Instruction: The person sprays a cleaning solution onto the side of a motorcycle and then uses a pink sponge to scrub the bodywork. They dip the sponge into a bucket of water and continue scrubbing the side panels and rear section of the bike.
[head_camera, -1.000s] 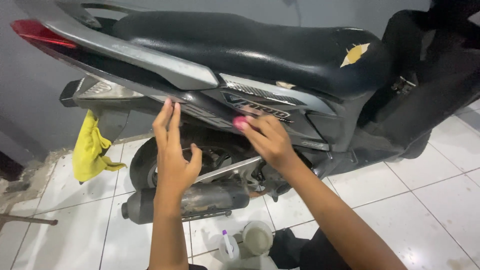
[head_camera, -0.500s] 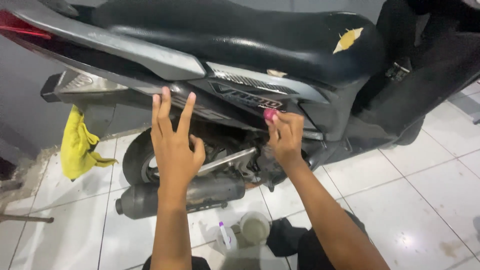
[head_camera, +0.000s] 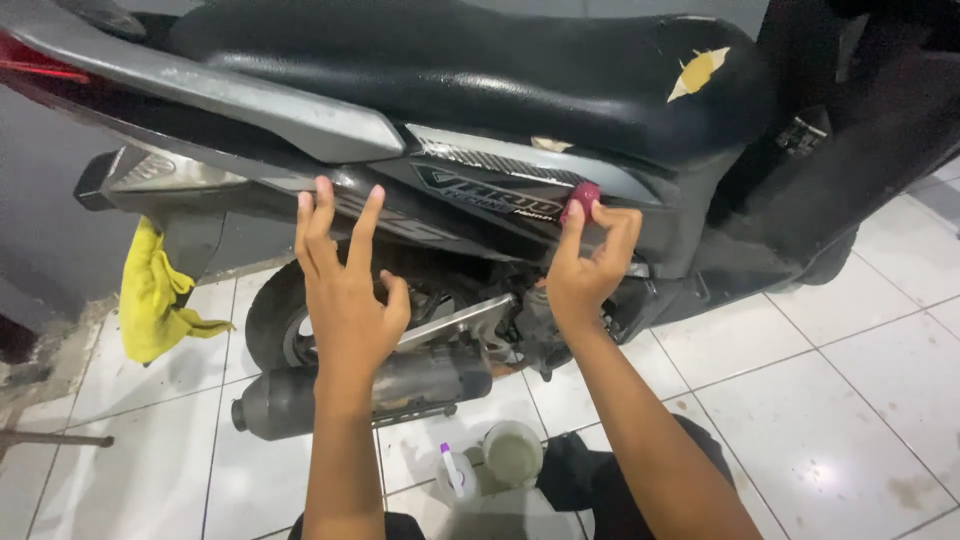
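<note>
The right hand pinches a small red pad against the scooter's side panel, while at nine o'clock the left hand rests open, fingertips touching the panel.

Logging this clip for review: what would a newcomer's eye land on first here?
A black scooter fills the upper frame, its seat torn at a yellow patch. The right hand presses a small red pad against the grey side panel, the left hand braced beside it. A yellow cloth hangs at left.

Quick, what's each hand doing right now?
Left hand: open, fingers spread, fingertips on the scooter's side panel.
Right hand: pinching a small pink pad against that panel.
</note>
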